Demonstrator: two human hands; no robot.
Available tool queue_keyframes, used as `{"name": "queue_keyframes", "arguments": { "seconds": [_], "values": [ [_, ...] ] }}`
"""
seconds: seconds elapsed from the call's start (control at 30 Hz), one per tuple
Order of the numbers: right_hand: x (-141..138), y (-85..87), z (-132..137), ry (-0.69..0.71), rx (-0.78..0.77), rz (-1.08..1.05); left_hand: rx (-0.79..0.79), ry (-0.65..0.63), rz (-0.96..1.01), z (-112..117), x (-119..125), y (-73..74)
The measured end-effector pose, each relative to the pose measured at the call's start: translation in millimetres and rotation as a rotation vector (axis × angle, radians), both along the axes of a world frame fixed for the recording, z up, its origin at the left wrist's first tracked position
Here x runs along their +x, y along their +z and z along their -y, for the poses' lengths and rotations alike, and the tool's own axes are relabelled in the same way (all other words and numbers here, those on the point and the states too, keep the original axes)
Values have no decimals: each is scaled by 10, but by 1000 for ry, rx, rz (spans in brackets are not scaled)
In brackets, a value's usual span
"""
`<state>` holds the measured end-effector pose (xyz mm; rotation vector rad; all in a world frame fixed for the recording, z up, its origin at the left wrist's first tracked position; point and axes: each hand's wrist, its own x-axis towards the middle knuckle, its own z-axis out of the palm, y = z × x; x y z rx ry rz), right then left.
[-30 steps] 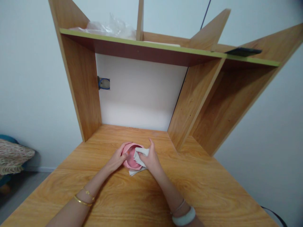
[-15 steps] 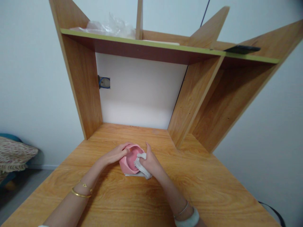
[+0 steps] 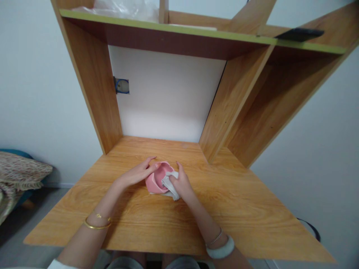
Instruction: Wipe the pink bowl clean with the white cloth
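A pink faceted bowl [image 3: 153,184] rests tilted on the wooden desk, its hollow side facing up and towards me. My left hand [image 3: 141,172] grips its left rim, with the thumb over the edge and the fingers behind. In my right hand [image 3: 181,184] is a light grey cloth [image 3: 170,185], pinched under the thumb and pressed at the bowl's right inner side. Part of the cloth shows beneath the bowl. The fingers of my right hand behind the cloth and bowl are partly hidden.
The wooden desk [image 3: 224,216] carries an upright shelf unit [image 3: 196,35] at the back. On its shelf lie a clear plastic bag [image 3: 126,9] and a dark flat object [image 3: 301,34]. An open socket box [image 3: 122,86] sits in the back wall. A patterned cloth [image 3: 22,170] covers furniture at left.
My view has tipped downward, so the desk's front edge and my knees now show. The bowl is turned slightly, and my left fingers have shifted along its rim.
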<state>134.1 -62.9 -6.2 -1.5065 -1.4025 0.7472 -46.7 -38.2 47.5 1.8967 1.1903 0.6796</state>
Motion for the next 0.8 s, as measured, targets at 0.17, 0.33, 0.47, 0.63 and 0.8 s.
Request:
{"name": "queue_keyframes", "arguments": {
  "seconds": [0.17, 0.33, 0.47, 0.63, 0.8],
  "values": [
    [0, -28, 29, -79, 17, -11, -25, 96, -11, 202, -36, -25],
    [-12, -1, 54, -108, 27, -17, -1, 205, 140, 407, 57, -190],
    [-25, 25, 113, -79, -10, -4, 69, 300, 232, 513, 171, -353],
    [-54, 91, 204, -32, -32, 89, 181, 369, 222, 573, 206, -450],
    [-69, 210, 208, -63, 103, 255, 202, 345, 129, 603, 211, -349]
  ]
}}
